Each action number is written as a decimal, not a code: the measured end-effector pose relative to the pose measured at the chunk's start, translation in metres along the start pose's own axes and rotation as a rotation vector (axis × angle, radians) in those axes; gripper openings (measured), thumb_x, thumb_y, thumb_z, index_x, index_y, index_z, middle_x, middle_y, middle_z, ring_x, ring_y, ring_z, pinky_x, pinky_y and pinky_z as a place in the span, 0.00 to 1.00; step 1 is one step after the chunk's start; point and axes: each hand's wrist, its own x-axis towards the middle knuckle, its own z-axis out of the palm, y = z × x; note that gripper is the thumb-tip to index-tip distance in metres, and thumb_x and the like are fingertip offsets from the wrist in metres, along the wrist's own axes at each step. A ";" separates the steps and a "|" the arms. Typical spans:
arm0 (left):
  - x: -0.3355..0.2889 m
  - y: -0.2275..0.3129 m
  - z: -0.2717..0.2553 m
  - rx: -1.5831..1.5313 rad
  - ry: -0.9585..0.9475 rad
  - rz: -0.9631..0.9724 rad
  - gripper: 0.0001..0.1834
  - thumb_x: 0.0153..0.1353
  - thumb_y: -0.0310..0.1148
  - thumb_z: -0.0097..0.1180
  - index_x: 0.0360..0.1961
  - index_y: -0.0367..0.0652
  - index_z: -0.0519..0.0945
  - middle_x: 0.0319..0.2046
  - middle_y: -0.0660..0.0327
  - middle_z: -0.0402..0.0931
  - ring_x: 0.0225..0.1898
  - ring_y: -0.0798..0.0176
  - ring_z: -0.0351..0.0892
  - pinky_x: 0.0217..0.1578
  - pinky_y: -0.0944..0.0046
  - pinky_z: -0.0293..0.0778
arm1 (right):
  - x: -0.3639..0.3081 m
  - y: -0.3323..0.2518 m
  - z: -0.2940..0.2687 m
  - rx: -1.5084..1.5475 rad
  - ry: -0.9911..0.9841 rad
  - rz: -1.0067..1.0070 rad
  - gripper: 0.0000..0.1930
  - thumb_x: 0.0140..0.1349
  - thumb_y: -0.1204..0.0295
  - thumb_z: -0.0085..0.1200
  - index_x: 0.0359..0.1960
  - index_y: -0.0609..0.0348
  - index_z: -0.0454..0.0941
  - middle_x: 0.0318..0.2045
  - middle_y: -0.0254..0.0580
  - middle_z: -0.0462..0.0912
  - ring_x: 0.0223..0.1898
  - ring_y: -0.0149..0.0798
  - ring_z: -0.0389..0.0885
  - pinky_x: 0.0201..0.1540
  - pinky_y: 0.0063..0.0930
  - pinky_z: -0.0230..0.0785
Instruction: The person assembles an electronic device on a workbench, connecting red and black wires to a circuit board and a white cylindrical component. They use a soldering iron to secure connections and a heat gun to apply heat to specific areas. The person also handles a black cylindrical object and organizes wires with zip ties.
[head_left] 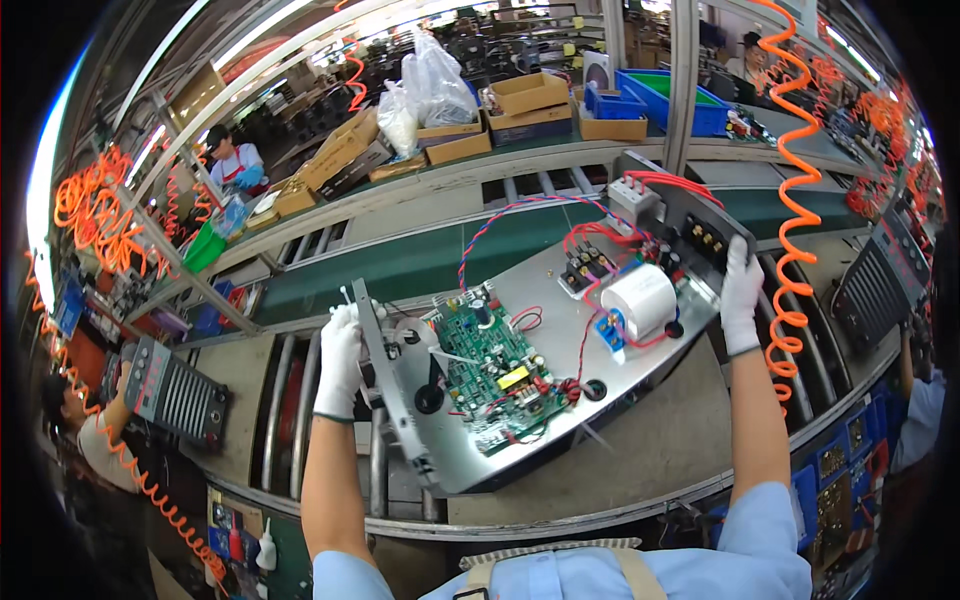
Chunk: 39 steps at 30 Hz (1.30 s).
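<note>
An open metal chassis [545, 318] lies at a slant in front of me, held at its two ends. My left hand [340, 362], in a white glove, is closed at the left end panel [384, 372]; its fingertips are partly hidden. My right hand [741, 298], gloved too, grips the edge of the dark right end panel [708, 222]. A green circuit board [492, 365] sits on the chassis's left half. On the right half are a white cylinder [638, 302], a terminal block [585, 268] and red wires [600, 232]. A twisted red-blue wire [497, 212] loops over the far edge.
Metal rollers [288, 410] run beneath and beside the chassis, with a green conveyor belt [400, 262] beyond. An orange coiled hose [795, 190] hangs close to my right hand. Finished-looking machines stand at left [178, 392] and right [880, 275], with co-workers nearby. Parts bins [832, 462] sit lower right.
</note>
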 end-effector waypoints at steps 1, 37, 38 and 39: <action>-0.014 -0.012 -0.013 -0.033 0.019 0.036 0.12 0.69 0.32 0.50 0.42 0.36 0.83 0.35 0.64 0.81 0.36 0.71 0.78 0.39 0.68 0.74 | 0.018 0.007 0.015 0.014 -0.061 0.062 0.30 0.69 0.48 0.53 0.52 0.69 0.78 0.45 0.40 0.83 0.46 0.31 0.75 0.53 0.28 0.67; -0.347 0.004 0.128 0.263 -0.311 0.436 0.08 0.63 0.22 0.52 0.42 0.38 0.81 0.39 0.54 0.81 0.38 0.54 0.81 0.41 0.61 0.77 | -0.179 -0.020 -0.098 0.409 -0.126 0.256 0.25 0.77 0.52 0.36 0.51 0.64 0.74 0.40 0.35 0.77 0.38 0.29 0.74 0.47 0.27 0.71; -0.340 0.003 0.149 0.285 -0.408 0.536 0.09 0.63 0.23 0.51 0.43 0.38 0.80 0.39 0.53 0.81 0.39 0.52 0.81 0.42 0.61 0.77 | -0.152 -0.019 -0.095 0.378 -0.179 0.303 0.24 0.77 0.54 0.37 0.52 0.64 0.74 0.42 0.35 0.78 0.40 0.29 0.75 0.48 0.27 0.72; -0.332 0.002 0.166 0.308 -0.510 0.644 0.10 0.63 0.23 0.51 0.44 0.39 0.80 0.39 0.51 0.81 0.41 0.50 0.81 0.43 0.61 0.78 | -0.131 -0.019 -0.094 0.349 -0.225 0.345 0.22 0.77 0.56 0.38 0.53 0.64 0.73 0.43 0.35 0.78 0.41 0.29 0.76 0.50 0.27 0.72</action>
